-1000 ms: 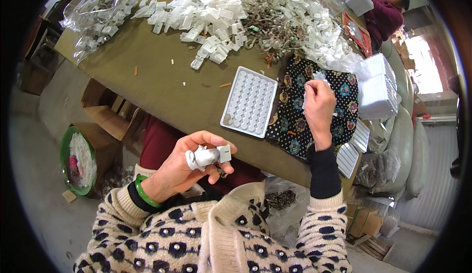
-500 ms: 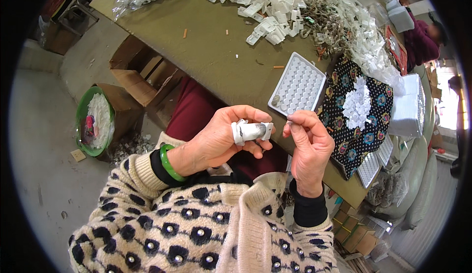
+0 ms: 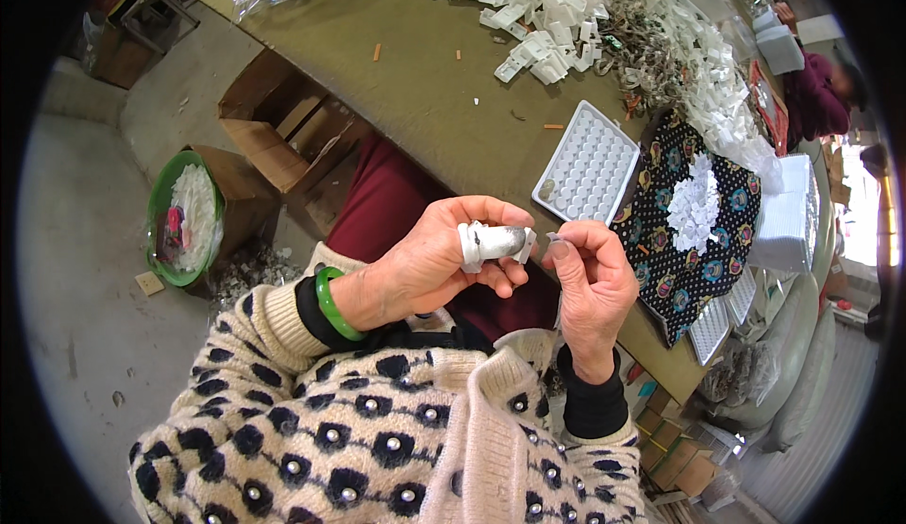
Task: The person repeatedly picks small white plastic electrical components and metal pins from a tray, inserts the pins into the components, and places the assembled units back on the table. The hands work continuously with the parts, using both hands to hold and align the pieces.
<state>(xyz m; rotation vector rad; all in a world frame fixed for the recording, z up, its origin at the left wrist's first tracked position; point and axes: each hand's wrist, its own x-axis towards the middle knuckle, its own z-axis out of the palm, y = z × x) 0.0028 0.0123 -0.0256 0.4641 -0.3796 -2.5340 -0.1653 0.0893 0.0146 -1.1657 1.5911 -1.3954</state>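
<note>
My left hand [image 3: 425,255] is closed in front of me, its thumb bound in a white wrapping [image 3: 493,243] with a grey smudge. Between that thumb and the fingers sits a small white plastic piece [image 3: 528,246], its edge showing beyond the thumb tip. Close by on the right, my right hand [image 3: 596,274] pinches thumb and forefinger together. Something tiny and pale shows at those fingertips, too small to name. Ahead of the hands, a white tray [image 3: 585,161] with rows of round hollows lies on the table.
Clear-white plastic parts are heaped on the table [image 3: 415,109], beside a pile of small metal pieces [image 3: 651,66]. White bits [image 3: 694,205] lie on a patterned black cloth [image 3: 661,161]; stacked trays [image 3: 788,213] stand beyond. A green basin [image 3: 156,217] and cardboard box [image 3: 260,151] are left.
My hands have come slightly closer together, narrowing the gap between the white plastic piece and my right fingertips. The whole view has shifted a little.
</note>
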